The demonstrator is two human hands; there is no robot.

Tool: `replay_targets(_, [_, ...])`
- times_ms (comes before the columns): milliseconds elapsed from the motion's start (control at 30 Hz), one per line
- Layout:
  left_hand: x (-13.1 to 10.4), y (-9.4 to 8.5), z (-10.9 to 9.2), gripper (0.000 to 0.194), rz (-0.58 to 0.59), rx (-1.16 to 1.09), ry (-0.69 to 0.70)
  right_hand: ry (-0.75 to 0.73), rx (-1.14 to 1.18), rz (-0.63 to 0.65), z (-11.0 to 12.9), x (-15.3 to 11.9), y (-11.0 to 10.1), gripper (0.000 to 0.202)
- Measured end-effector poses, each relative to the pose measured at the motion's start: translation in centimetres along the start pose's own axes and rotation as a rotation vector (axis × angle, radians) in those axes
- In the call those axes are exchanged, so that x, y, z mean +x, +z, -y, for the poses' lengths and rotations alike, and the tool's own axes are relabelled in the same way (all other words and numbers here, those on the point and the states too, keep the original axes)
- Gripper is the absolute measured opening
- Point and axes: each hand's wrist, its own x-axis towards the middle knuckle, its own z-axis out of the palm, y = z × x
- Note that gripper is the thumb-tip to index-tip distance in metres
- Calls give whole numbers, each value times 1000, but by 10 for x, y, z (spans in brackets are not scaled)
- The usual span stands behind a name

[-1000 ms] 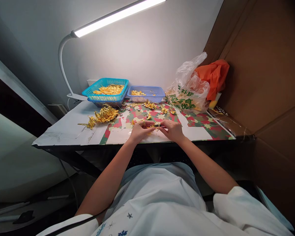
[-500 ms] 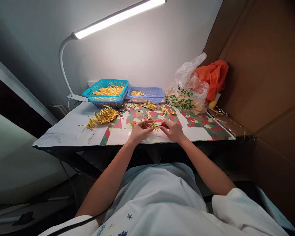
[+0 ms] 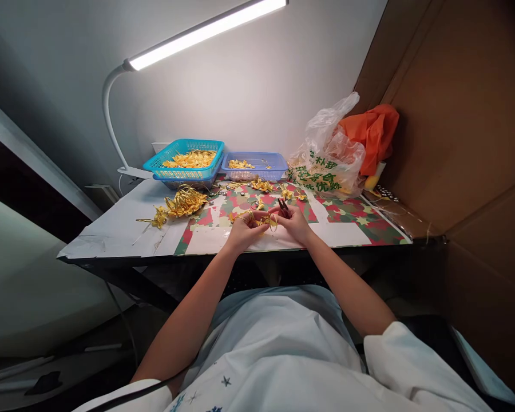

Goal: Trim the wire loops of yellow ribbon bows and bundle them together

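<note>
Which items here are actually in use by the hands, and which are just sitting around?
In use:
- left hand and right hand, both on the gold ribbon piece
- small dark tool in the right hand

Lying about:
- gold ribbon pile
- teal basket
- blue basket
- plastic bag
- orange cloth
- desk lamp

left hand [image 3: 242, 230]: pinching gold ribbon piece [image 3: 264, 220], fingers closed
right hand [image 3: 295, 222]: touching same piece, gripping dark small tool [image 3: 282, 206]
ahead-left of hands: gold ribbon pile [image 3: 183, 201], teal basket [image 3: 184, 158]
ahead-right: plastic bag [image 3: 331, 157]
</note>
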Motion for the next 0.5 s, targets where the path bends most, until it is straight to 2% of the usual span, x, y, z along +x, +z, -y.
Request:
replay_targets(300, [1,1,0,39,-41,-42,11,-1,72,79,4,-6,3,37])
replay_targets(500, [3,-1,5,39,-54,-25,48,-3,10,27,-9,-10,-8,49])
